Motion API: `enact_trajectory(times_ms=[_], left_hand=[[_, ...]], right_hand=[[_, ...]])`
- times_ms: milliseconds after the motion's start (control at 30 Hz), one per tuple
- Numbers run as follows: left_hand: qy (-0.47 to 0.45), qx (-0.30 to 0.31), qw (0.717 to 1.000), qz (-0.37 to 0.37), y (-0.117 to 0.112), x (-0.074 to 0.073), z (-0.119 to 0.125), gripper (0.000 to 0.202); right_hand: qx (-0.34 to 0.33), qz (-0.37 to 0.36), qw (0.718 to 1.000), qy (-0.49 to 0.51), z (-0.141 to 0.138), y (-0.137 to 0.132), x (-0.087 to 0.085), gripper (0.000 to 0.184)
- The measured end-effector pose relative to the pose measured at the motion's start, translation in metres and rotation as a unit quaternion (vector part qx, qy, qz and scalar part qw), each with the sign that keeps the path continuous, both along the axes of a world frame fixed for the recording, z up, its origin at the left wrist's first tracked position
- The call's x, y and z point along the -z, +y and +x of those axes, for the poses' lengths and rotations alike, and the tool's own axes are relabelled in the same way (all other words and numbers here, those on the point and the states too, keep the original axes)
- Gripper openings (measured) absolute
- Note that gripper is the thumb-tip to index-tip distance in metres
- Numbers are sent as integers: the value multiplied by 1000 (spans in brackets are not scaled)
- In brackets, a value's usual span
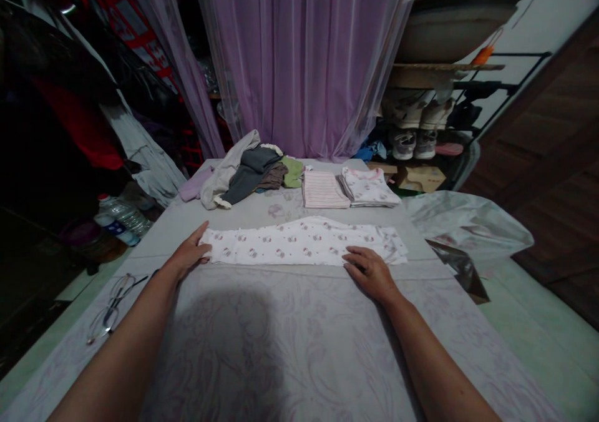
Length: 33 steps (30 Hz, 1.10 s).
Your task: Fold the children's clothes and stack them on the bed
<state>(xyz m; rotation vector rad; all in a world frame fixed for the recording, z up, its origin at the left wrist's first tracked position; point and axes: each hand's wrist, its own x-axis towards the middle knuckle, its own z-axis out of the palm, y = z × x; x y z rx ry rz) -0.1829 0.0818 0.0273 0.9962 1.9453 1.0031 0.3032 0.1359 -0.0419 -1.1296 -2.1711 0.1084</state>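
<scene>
Both hands are open in my head view: the left hand point(188, 253) and right hand point(369, 273) press flat, gripping nothing, their fingertips on a folded white printed garment point(304, 242), seemingly to hold it smooth. Folded clothes point(322, 190) lie beyond my fingers on a grey floral sheet point(327, 347).

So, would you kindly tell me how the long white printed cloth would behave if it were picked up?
The white printed cloth is probably floppy and light, as it lies thin and flat between the left hand and right hand. Folded into a strip, it may slump open if lifted by one end.
</scene>
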Motion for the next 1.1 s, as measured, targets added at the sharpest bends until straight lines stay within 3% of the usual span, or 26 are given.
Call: enact_trajectory(times_ms=[100,200,300,400,567,667,767,900,1100], left_hand=[[15,46,999,4,4,-4,-7,64],[145,39,988,-21,7,-2,-16,54],[291,36,955,-45,9,4,-19,59],[393,71,915,-49,9,4,-11,68],[502,101,858,-41,2,1,27,67],[492,219,843,-2,-4,10,61,50],[444,320,837,26,-8,24,88,50],[417,344,839,63,-10,31,103,50],[413,385,816,123,-8,15,117,21]], right_hand=[[-1,-5,1000,15,0,-2,0,22],[-6,-18,999,33,1,-2,0,24],[-6,-26,999,46,2,-1,0,24],[-1,-21,999,43,2,0,0,22],[4,-8,999,35,-1,-2,-1,22],[11,-4,999,32,0,-3,-1,21],[20,-13,999,26,6,-4,1,21],[41,-25,998,27,18,-2,3,20],[60,-36,998,3,17,6,-5,19]])
